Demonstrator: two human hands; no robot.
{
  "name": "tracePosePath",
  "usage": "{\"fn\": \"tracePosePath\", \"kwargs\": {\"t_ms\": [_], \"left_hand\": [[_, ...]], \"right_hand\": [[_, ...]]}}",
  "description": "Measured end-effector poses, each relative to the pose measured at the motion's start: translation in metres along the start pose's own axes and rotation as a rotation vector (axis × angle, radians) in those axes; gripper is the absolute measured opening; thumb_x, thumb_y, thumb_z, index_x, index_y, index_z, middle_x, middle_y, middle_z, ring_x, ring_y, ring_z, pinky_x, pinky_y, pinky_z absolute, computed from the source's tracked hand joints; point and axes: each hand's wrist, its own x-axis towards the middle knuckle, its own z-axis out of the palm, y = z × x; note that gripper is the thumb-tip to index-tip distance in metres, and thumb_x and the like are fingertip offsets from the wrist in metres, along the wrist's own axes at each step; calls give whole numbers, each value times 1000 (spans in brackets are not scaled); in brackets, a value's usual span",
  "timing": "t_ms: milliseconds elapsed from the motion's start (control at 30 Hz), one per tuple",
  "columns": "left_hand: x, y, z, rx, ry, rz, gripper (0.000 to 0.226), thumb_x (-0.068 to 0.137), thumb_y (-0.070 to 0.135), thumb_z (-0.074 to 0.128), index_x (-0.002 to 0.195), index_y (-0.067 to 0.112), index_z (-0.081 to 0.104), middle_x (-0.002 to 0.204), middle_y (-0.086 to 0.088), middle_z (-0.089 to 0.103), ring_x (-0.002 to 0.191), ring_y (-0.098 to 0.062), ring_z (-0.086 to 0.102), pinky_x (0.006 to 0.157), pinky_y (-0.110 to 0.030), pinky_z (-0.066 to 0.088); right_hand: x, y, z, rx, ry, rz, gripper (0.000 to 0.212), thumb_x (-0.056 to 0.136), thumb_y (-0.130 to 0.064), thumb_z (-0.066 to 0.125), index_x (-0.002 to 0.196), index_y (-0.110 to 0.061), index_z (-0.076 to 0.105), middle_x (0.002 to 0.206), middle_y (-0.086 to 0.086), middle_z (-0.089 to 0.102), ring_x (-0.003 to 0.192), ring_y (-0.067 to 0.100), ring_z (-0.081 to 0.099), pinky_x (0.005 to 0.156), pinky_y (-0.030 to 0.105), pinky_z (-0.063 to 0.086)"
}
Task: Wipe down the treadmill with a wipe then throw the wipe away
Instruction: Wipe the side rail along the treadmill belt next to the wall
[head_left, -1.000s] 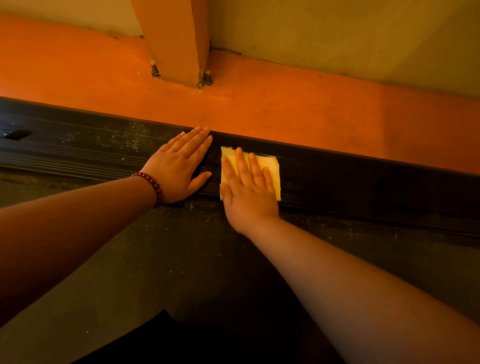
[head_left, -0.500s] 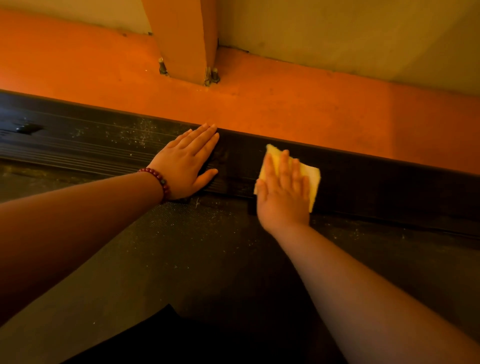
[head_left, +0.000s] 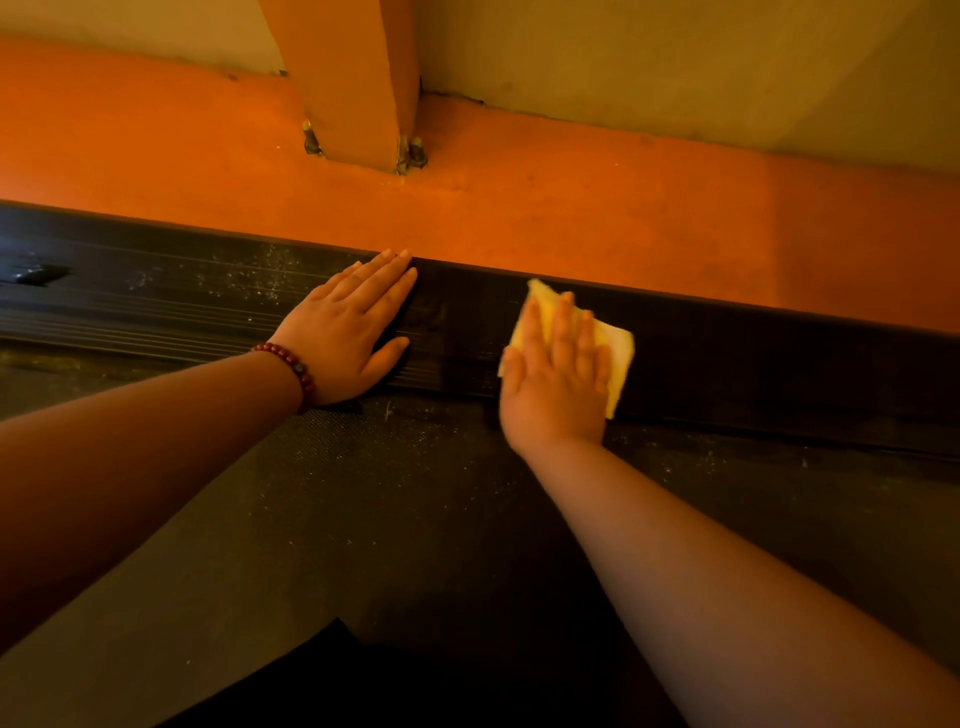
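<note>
Pale dust specks the black ribbed treadmill side rail (head_left: 156, 306) at far left. The left hand (head_left: 348, 327) rests flat on it, fingers straight, holding nothing. Just beside it, the right hand (head_left: 558, 387) presses a folded yellow wipe (head_left: 619, 347) flat — fingers straight. The rail's long axis runs left–right, so strokes likely follow it; rightward rail lies nearer the right hand.

Wipe (head_left: 621, 343): yellow, folded to a rough rectangle, lying flat on the rail right of centre. It is mostly covered by the right hand (head_left: 556, 384), which presses on it with straight fingers.

Treadmill side rail (head_left: 753, 358): black, ribbed lengthwise, pale dust specks at left.

Treadmill belt (head_left: 363, 519): dark, textured, near side, lightly speckled.
</note>
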Motion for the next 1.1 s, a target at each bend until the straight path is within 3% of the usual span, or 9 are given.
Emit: {"fn": "tracePosePath", "kwargs": {"t_ms": [67, 133, 300, 367, 433, 567, 767, 1100], "left_hand": [[-1, -2, 0, 5, -1, -5, 77, 92, 54, 17, 151, 5, 19, 159, -12, 12, 145, -20, 7, 117, -40, 9], [-1, -1, 2, 6, -5, -8, 77, 92, 54, 19, 151, 4, 20, 159, -13, 14, 145, -22, 10, 117, -40, 9], [0, 1, 1, 10, -8, -12, 77, 91, 53, 20, 150, 4, 23, 158, -15, 17, 145, -24, 13, 117, -41, 11], [0, 0, 1, 9, -11, -13, 76, 91, 53, 20, 150, 4, 22, 158, -15, 17, 146, -24, 13, 117, -41, 11], [0, -1, 1, 17, -15, -8, 76, 92, 52, 20, 151, 4, 21, 159, -14, 16, 146, -25, 13, 117, -41, 10], [-1, -1, 3, 30, -20, -5, 76, 92, 53, 18, 151, 4, 19, 159, -14, 14, 146, -25, 12, 118, -40, 9], [0, -3, -1, -3, -20, -1, 81, 88, 58, 14, 152, 8, 14, 160, -9, 7, 147, -19, 5, 117, -35, 3], [0, -10, 0, 35, -9, 6, 80, 90, 56, 18, 152, 6, 14, 158, -8, 5, 147, -22, 7, 118, -37, 6]], "right_hand": [[0, 0, 0, 10, 4, 121, 59, 103, -42, 12, 151, -27, -19, 158, 4, -26, 146, 26, -21, 118, 44, -10], [-1, -15, 2, 30, -4, 116, 59, 103, -43, 12, 150, -26, -21, 157, 5, -28, 146, 26, -22, 117, 44, -11], [-6, -41, 6, -58, -28, -315, 57, 104, -43, 13, 150, -31, -18, 157, 0, -29, 144, 21, -26, 113, 40, -18], [-2, -31, 3, -80, -38, -400, 55, 104, -43, 12, 151, -33, -15, 158, -3, -26, 145, 18, -25, 112, 37, -19], [2, -16, 1, -61, -35, -322, 55, 104, -42, 12, 151, -33, -14, 159, -3, -25, 146, 19, -22, 113, 36, -17], [3, -12, 1, 3, 11, 78, 58, 103, -41, 12, 151, -28, -17, 159, 4, -25, 147, 25, -19, 118, 43, -10], [-2, -41, 5, -66, -34, -384, 56, 104, -43, 13, 151, -32, -14, 158, -3, -26, 145, 19, -25, 113, 37, -18], [13, -37, -4, -44, -33, -313, 60, 101, -52, 13, 152, -32, -13, 159, -4, -22, 146, 21, -22, 116, 39, -14]]}}
